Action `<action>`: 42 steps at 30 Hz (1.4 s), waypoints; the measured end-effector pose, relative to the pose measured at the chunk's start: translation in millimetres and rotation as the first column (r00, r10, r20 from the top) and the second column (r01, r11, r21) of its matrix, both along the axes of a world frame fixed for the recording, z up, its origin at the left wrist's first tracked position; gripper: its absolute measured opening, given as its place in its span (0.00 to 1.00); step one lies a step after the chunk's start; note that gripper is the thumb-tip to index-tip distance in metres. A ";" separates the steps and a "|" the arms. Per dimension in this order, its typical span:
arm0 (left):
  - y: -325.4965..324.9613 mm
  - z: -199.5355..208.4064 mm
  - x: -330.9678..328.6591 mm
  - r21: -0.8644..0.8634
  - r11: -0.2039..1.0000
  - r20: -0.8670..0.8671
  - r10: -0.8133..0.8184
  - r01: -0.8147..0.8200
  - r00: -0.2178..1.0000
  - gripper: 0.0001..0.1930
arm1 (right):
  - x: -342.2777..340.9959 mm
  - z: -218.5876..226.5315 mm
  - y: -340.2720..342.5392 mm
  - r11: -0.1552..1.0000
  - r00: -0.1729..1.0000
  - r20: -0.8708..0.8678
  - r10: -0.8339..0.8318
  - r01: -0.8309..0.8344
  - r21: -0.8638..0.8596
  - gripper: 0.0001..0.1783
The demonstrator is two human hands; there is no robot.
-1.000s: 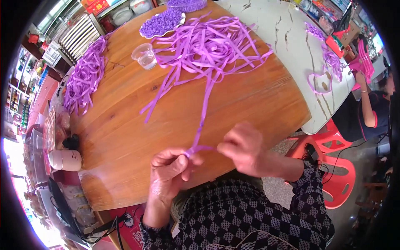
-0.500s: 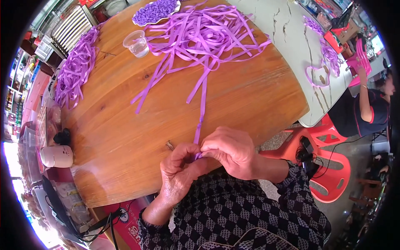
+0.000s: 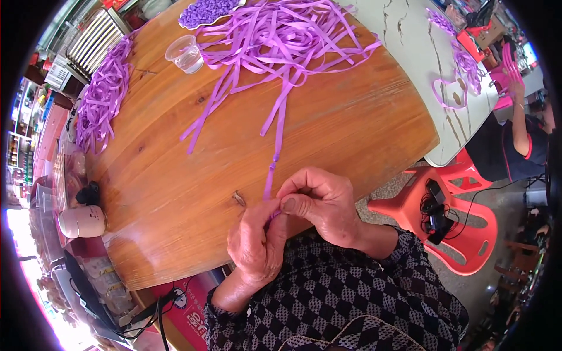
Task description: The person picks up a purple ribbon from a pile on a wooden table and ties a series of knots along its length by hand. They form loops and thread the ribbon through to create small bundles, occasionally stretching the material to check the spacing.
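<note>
Both my hands meet at the near edge of the wooden table. My left hand (image 3: 257, 237) is closed, thumb and forefinger pinching a purple ribbon (image 3: 269, 182). My right hand (image 3: 324, 206) is closed too, its thumb and fingertip pinched together against the left fingertips; whatever lies between them is covered by the fingers. From my hands the ribbon runs away over the table, with a small knot (image 3: 273, 166) partway along, to a big tangled heap of purple ribbons (image 3: 287, 38) at the far side.
A clear plastic cup (image 3: 186, 57) and a white dish of small purple pieces (image 3: 209, 11) stand by the heap. More ribbons (image 3: 104, 96) hang at the table's left edge, above a pink jar (image 3: 82, 221). Red plastic stools (image 3: 462, 245) and another person (image 3: 518, 140) are at right.
My left fingers have straightened and turned upward around the ribbon. The right thumb now shows over its fingertip. The knot sits slightly nearer my hands; the whole view has shifted a little.
</note>
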State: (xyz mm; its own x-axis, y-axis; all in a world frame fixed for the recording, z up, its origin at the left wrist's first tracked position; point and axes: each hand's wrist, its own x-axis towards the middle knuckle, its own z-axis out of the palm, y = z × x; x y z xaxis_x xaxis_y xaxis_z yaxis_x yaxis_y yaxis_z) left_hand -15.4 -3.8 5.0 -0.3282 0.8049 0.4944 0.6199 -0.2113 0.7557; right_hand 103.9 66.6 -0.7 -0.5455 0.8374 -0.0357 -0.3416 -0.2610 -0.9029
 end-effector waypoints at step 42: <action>-6.6 19.2 -34.0 -0.416 0.750 0.781 0.006 0.514 0.624 0.08 | 12.3 4.1 0.8 0.937 0.959 0.237 0.157 -0.221 0.269 0.09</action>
